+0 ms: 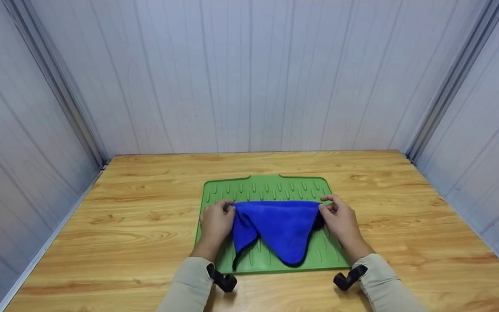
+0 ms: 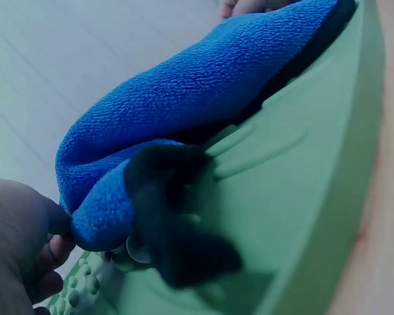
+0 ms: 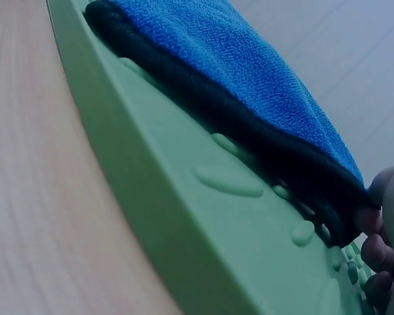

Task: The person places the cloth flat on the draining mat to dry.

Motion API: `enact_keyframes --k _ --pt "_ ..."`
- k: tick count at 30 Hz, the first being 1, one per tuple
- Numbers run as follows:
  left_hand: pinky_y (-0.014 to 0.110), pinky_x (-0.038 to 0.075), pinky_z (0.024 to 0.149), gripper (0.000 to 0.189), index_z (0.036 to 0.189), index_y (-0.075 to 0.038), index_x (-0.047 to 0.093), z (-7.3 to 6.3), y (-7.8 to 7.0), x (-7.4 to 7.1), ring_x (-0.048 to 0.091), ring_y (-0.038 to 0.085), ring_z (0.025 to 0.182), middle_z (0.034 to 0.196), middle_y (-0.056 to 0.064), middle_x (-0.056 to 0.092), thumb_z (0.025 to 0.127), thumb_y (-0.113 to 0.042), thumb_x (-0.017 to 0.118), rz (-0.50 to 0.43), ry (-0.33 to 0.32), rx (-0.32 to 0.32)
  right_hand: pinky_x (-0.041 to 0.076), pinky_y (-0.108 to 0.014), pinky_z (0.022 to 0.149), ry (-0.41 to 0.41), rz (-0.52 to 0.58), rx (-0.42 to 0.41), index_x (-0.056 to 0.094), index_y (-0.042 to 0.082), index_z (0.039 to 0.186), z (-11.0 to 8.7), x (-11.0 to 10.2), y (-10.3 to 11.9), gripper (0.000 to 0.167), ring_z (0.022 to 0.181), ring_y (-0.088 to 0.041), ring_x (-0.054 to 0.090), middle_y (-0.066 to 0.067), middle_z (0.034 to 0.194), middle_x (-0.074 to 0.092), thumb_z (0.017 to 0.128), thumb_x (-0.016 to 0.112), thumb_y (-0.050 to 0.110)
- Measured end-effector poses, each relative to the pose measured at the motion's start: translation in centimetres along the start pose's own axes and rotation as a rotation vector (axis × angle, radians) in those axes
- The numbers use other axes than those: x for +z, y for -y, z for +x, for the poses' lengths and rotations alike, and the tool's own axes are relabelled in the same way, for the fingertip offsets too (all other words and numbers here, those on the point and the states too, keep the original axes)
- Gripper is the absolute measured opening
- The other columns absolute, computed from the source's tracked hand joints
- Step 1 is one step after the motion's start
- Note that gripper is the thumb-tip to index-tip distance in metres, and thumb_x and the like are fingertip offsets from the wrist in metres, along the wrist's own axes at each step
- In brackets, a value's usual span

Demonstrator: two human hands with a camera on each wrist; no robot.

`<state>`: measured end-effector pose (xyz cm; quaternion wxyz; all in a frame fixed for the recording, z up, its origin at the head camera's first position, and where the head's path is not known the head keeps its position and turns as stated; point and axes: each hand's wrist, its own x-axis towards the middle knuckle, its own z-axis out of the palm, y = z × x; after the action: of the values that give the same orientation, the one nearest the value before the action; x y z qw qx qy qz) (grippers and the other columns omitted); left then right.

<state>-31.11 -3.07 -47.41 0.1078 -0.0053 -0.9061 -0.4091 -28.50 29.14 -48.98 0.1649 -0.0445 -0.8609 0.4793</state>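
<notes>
While the left hand (image 1: 217,222) pinches one end of the blue cloth (image 1: 282,225), the right hand (image 1: 340,219) pinches the other

Right hand (image 3: 392,226) pinching blue cloth (image 3: 243,82), green mat (image 3: 240,226) beneath, wooden table (image 3: 46,184)

The towel (image 1: 282,227) is cloth with a looped, matt pile; its edging (image 3: 249,134) is a smoother, matt fabric. The draining mat (image 1: 323,255) looks like silicone or soft plastic, smooth and matt between raised ridges and rounded studs. The tabletop (image 1: 124,238) shows wood grain, smooth with a slight sheen. The wall panels (image 1: 249,78) look smooth, the 2 sleeves (image 1: 189,281) matt cloth.
</notes>
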Motion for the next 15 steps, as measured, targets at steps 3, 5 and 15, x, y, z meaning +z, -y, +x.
enact_keyframes --k 3,5,15 --pt "0.057 0.031 0.101 0.030 0.116 -0.009 0.075 -0.5 0.0 -0.2 0.058 0.037 0.110 0.100 0.006 0.073 0.098 -0.030 0.065 0.059 0.020 -0.009 0.045 -0.029 0.062 0.048 0.019 -0.016 0.066 0.007 0.124 -0.4 0.2 0.2 0.027 0.067 -0.018 0.056 -0.004 0.079 0.067 0.100 0.064 0.020" --pt "0.058 0.031 0.100 0.036 0.118 -0.008 0.074 -0.9 0.0 -0.4 0.056 0.039 0.113 0.105 0.008 0.074 0.097 -0.036 0.064 0.105 0.046 -0.012 0.044 -0.028 0.060 0.085 0.007 -0.034 0.066 0.010 0.125 -0.9 0.3 0.5 0.027 0.065 -0.017 0.054 -0.003 0.075 0.065 0.101 0.064 0.022" --pt "0.058 0.028 0.099 0.036 0.116 -0.009 0.073 -3.1 0.4 -1.0 0.048 0.036 0.111 0.104 0.005 0.070 0.092 -0.036 0.071 0.101 0.131 0.055 0.039 -0.024 0.057 0.182 -0.037 -0.150 0.067 0.017 0.123 -3.8 0.8 1.9 0.029 0.059 -0.012 0.046 0.004 0.068 0.051 0.095 0.073 0.017"
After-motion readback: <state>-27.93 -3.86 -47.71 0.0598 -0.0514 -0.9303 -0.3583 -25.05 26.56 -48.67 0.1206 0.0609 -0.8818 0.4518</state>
